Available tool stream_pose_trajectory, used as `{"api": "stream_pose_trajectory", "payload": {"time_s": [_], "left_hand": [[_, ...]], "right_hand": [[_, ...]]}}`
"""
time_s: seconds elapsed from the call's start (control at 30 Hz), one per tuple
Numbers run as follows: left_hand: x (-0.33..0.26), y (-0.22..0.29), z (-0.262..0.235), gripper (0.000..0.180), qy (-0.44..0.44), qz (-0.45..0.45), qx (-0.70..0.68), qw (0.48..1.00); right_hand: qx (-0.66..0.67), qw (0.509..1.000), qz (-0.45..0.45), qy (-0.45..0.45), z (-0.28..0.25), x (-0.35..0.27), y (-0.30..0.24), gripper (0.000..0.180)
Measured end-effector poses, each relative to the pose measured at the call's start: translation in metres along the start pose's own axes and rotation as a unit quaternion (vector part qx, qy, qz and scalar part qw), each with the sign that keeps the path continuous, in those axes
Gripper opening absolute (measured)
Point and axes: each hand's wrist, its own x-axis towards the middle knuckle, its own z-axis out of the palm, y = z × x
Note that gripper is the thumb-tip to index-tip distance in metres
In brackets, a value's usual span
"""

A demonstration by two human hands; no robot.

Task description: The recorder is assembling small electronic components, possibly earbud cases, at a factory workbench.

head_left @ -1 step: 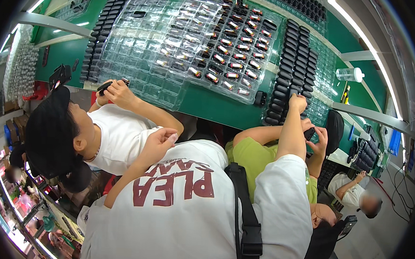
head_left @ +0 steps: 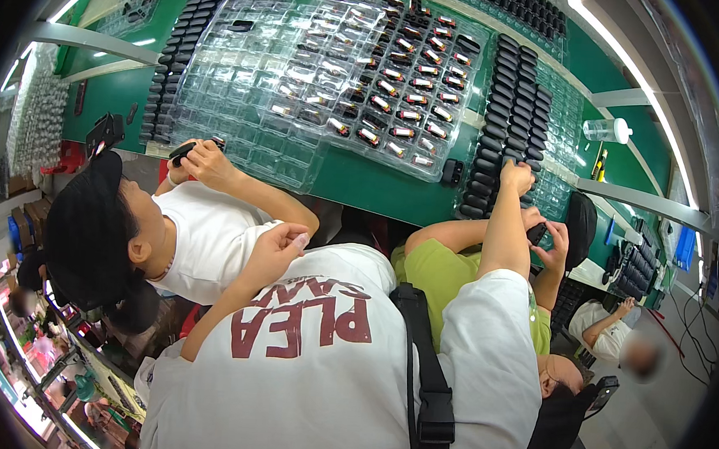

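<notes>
My right hand [head_left: 517,179] reaches out over the green bench at the right. Its fingers close on a black oval case [head_left: 510,158] in the upright rows of similar cases [head_left: 494,122]. How firmly it grips is hard to see, as the hand covers part of the case. My left hand [head_left: 274,250] hovers in front of my white shirt, away from the bench. Its fingers are loosely bent and slightly apart, with nothing visible in them.
Clear plastic trays [head_left: 250,61] cover the middle of the green bench [head_left: 362,188], partly filled with small black parts with white-and-red labels. At left, a person in white [head_left: 202,240] holds a black part. At right, a person in green [head_left: 435,266] handles another. A clear bottle [head_left: 606,130] lies far right.
</notes>
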Motion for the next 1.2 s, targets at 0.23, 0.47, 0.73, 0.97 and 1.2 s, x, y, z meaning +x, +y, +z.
{"api": "stream_pose_trajectory", "payload": {"time_s": [0.23, 0.47, 0.73, 0.97, 1.2], "left_hand": [[0.004, -0.005, -0.003, 0.025, 0.001, -0.004, -0.001, 1.0], [-0.001, -0.018, -0.013, 0.025, 0.03, -0.008, 0.031, 0.999], [0.0, -0.032, -0.011, 0.027, 0.073, -0.064, -0.011, 0.995], [0.012, -0.024, -0.012, 0.026, 0.048, -0.06, -0.002, 0.997], [0.008, -0.015, -0.011, 0.025, 0.015, -0.022, 0.024, 0.999]], "right_hand": [[0.049, 0.967, -0.24, 0.077, 0.02, -0.037, -0.097, 0.03], [0.022, 0.924, -0.382, 0.002, 0.057, -0.052, -0.215, 0.027], [-0.193, 0.898, -0.373, -0.133, 0.063, 0.002, -0.28, 0.039], [-0.119, 0.881, -0.44, -0.124, 0.066, 0.034, -0.259, 0.041], [-0.002, 0.805, -0.583, -0.107, -0.012, -0.049, -0.236, 0.024]]}}
